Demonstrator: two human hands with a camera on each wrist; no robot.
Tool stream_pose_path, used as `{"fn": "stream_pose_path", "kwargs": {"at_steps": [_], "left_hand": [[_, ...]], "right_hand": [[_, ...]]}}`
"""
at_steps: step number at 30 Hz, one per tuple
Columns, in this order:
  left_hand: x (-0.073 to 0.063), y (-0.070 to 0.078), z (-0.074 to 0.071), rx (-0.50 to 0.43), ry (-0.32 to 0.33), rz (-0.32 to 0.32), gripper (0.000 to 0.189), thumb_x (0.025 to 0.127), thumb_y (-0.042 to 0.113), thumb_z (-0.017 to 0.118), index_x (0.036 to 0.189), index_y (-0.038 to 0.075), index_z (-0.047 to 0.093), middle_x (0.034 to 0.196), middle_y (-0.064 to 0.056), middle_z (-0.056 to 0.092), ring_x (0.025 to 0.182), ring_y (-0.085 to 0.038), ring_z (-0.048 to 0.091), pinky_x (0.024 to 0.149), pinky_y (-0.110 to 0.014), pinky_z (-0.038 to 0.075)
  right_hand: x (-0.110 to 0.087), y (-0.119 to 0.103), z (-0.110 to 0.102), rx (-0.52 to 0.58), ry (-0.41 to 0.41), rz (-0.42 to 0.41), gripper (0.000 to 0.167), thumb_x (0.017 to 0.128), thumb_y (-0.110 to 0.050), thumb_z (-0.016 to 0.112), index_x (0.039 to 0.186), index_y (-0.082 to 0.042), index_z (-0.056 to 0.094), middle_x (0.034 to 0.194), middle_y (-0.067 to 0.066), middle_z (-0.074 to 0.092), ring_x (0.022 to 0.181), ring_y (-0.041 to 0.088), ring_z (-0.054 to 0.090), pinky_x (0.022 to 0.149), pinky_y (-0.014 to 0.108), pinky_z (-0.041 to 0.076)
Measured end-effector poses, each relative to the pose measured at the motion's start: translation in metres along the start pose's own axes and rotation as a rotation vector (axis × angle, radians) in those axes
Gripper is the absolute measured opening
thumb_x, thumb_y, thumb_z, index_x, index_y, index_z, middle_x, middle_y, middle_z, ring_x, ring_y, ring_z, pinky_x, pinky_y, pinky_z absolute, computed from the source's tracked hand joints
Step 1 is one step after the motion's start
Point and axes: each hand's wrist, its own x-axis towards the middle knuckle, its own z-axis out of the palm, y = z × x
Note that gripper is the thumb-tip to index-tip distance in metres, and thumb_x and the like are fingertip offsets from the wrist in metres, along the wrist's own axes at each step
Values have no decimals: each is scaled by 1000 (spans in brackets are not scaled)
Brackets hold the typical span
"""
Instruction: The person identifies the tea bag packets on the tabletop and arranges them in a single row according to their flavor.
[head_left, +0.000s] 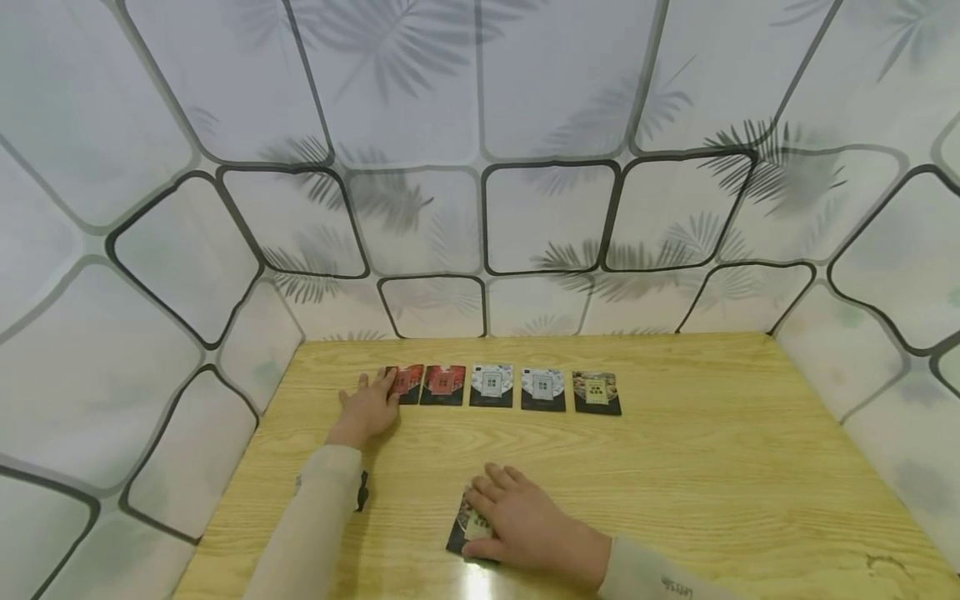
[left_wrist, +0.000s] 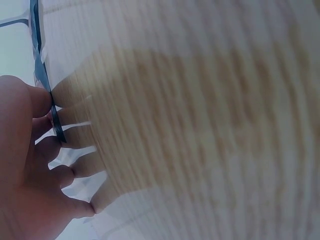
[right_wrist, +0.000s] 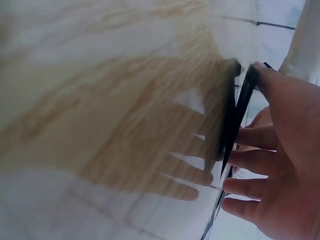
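Observation:
A row of flat printed packets lies across the table. Two red-and-black packets [head_left: 444, 385] are at its left end, then two white-and-black packets [head_left: 492, 386], then one with a yellow label [head_left: 597, 392]. My left hand [head_left: 367, 410] rests with spread fingers on the leftmost red packet [head_left: 407, 384], covering its left part; a dark packet edge [left_wrist: 56, 120] shows beside the thumb in the left wrist view. Nearer me, my right hand [head_left: 521, 521] holds another yellow-labelled packet [head_left: 459, 533] between thumb and fingers. In the right wrist view this packet's dark edge [right_wrist: 242, 107] is tilted over the table.
The glossy wood-grain table [head_left: 712, 467] reflects the hands. A patterned white curtain [head_left: 547, 217] stands behind it and along both sides. A dark band [head_left: 363, 492] shows at the left wrist, by the sleeve [head_left: 307, 525].

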Motion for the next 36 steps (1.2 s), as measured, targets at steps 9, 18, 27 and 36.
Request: {"fn": "stream_pose_path", "kwargs": {"at_steps": [9, 18, 27, 36], "left_hand": [[1, 0, 1, 4, -2, 2, 62, 112, 30, 35, 170, 11, 22, 176, -18, 17, 159, -55, 12, 117, -88, 7], [3, -2, 3, 13, 2, 3, 61, 112, 30, 33, 170, 11, 22, 176, -18, 17, 159, -55, 13, 116, -88, 8], [4, -3, 3, 9, 3, 4, 61, 112, 29, 33, 170, 11, 22, 176, -18, 18, 158, -56, 14, 116, -88, 7], [4, -3, 4, 24, 0, -1, 61, 113, 30, 33, 170, 11, 22, 176, -17, 18, 159, -55, 14, 117, -88, 8]], "right_hand": [[-6, 5, -3, 10, -24, 41, 76, 102, -65, 52, 163, -20, 44, 168, 7, 42, 157, 37, 36, 127, 53, 35], [-14, 25, -4, 99, -17, 116, 75, 101, -59, 58, 161, -15, 47, 166, 10, 46, 157, 37, 38, 126, 57, 35], [-20, 46, -7, 202, 40, 165, 73, 100, -53, 64, 158, -10, 51, 164, 15, 48, 155, 43, 39, 125, 61, 35], [-28, 63, -14, 214, 93, 223, 73, 99, -44, 69, 156, -4, 50, 164, 22, 45, 154, 48, 37, 125, 64, 32]]}}
